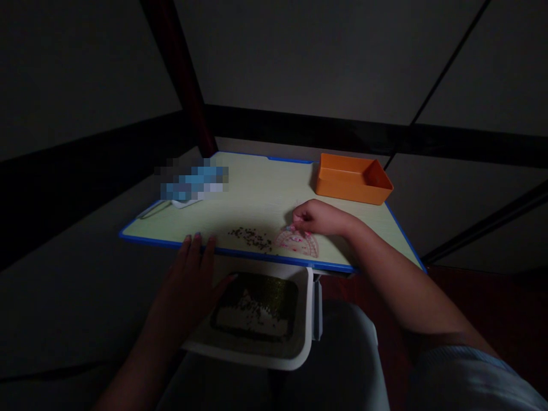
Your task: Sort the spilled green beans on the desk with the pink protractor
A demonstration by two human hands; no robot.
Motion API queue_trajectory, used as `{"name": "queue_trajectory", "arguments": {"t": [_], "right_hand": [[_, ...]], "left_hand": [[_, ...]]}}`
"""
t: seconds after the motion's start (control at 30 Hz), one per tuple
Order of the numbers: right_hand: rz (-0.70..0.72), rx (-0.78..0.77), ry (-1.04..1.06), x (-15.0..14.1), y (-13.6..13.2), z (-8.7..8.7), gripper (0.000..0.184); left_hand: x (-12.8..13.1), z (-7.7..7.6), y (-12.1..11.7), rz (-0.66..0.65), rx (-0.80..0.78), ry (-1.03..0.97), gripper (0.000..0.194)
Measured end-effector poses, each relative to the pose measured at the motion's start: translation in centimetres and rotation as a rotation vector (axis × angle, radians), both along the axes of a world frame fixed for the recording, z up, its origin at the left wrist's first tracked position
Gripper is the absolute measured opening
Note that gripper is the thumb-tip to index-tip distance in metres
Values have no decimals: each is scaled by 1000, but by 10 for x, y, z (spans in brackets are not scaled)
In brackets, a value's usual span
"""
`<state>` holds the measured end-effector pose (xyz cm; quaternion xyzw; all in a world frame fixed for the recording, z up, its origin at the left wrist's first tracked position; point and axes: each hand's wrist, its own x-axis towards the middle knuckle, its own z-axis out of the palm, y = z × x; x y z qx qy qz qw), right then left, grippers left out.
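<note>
My right hand (pixel 314 218) is closed, its fingertips pinched at the curved top edge of a pink half-round protractor (pixel 299 242). The protractor is see-through, with printed markings, and lies against the tabletop near the front edge. To its left, small dark grains (pixel 250 238) are scattered on the table. My left hand (pixel 194 271) has its fingers stretched out, tips at the table's blue front edge and thumb over a white drawer or tray (pixel 309 319) below. Inside that tray lie more dark grains (pixel 257 308).
An orange open box (pixel 351 188) stands at the back right of the pale green table (pixel 257 182). Blurred blue thing (pixel 194 182) sits at the left end, above something white (pixel 186 202). Dark walls surround the table, and the light is dim.
</note>
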<state>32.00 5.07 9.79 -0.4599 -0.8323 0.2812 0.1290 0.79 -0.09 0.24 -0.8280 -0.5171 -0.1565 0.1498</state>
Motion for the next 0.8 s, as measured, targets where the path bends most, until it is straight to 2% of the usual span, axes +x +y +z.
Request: {"name": "queue_trajectory", "arguments": {"t": [0.6,0.8], "right_hand": [[-106,156,-140,-8,2,-2,22],[-214,229,-191,-8,4,-4,21]], "left_hand": [[1,-1,-1,15,-3,13,92],[1,1,-1,1,-5,33,90]]}}
